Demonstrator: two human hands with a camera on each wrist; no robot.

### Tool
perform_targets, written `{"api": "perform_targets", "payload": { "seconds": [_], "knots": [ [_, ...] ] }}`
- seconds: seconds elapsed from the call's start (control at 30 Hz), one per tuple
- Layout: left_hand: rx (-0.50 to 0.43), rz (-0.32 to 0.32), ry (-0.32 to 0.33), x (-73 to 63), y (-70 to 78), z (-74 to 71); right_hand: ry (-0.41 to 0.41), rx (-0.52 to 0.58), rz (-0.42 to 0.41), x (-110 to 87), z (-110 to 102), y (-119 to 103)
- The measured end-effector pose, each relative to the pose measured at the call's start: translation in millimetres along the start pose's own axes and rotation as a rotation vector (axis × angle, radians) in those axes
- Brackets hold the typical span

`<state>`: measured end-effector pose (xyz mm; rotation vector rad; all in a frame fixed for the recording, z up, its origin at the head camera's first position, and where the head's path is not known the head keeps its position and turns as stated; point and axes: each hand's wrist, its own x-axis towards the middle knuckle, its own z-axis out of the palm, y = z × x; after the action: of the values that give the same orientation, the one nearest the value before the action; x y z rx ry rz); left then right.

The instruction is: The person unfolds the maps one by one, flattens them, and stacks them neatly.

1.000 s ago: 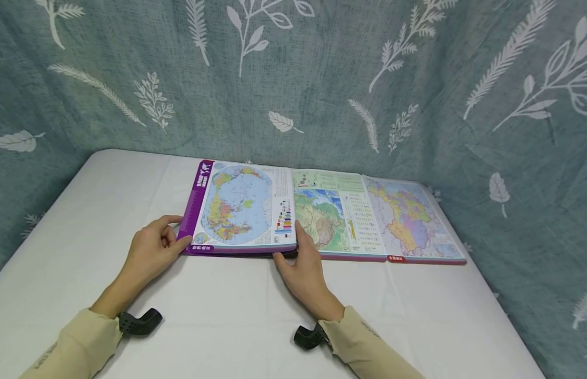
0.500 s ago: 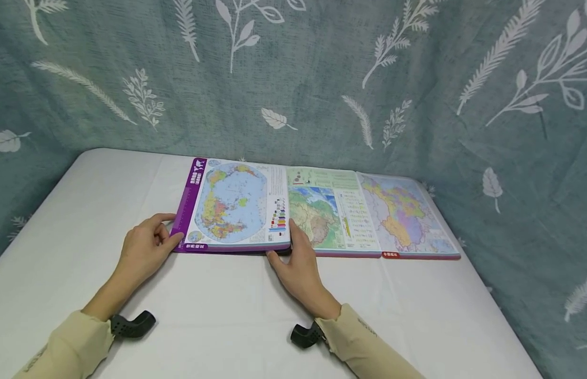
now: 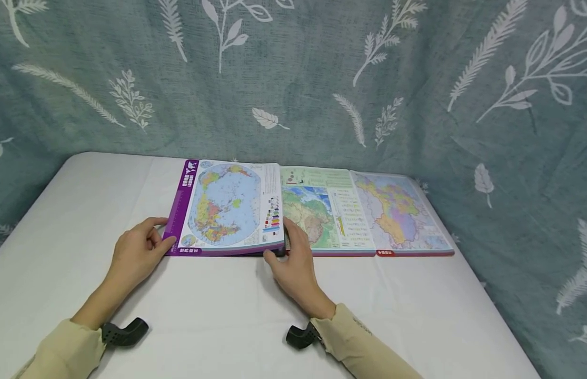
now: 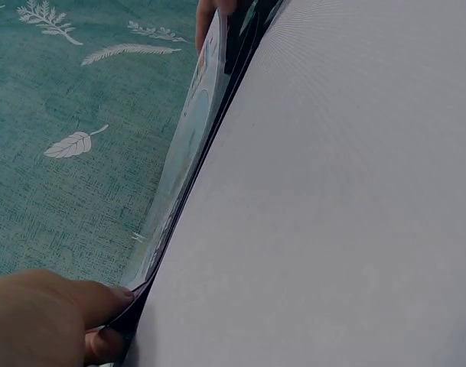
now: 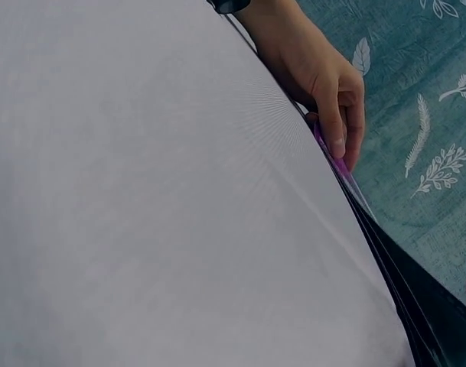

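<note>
A folded world map (image 3: 227, 205) with a purple border lies on the table, its left edge in my left hand (image 3: 134, 255). Thumb and fingers of that hand pinch the front left corner, also seen in the left wrist view, where the left hand (image 4: 41, 313) is at the lower left. My right hand (image 3: 298, 268) holds the map's front right corner, its thumb at the front edge and its fingers along the right side. A dark underside (image 5: 424, 298) shows in the right wrist view. To the right, the map's neighbour is a laid-out two-panel map (image 3: 393, 210) with a red label.
A white cloth (image 3: 217, 316) covers the table, whose right edge slopes toward the front. Behind it hangs a green curtain (image 3: 302, 63) with white leaf prints. Each wrist carries a black camera mount, such as the left mount (image 3: 125, 332).
Everything in the head view, curtain included, has slid slightly left, as the camera turned. Both hands keep their holds on the world map, which stays beside the two-panel map.
</note>
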<state>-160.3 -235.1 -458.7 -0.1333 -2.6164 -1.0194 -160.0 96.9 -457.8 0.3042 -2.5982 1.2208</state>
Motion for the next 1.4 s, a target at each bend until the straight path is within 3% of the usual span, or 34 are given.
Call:
{"api": "perform_targets", "payload": {
  "seconds": [0.3,0.63,1.07,1.4],
  "knots": [
    [0.002,-0.023,0.002,-1.4,1.0,-3.8,-0.003,0.034,-0.011,4.7,0.4,-4.6],
    [-0.008,-0.032,-0.01,-4.6,1.3,4.8,-0.014,0.11,0.002,0.6,-7.6,-0.5],
    [-0.006,-0.009,-0.011,-0.5,2.2,2.3,0.06,0.166,0.033,0.4,-20.6,13.9],
    [-0.007,-0.028,-0.021,-0.8,2.6,1.3,0.105,0.095,0.05,2.5,-32.9,24.2]
  ]
}}
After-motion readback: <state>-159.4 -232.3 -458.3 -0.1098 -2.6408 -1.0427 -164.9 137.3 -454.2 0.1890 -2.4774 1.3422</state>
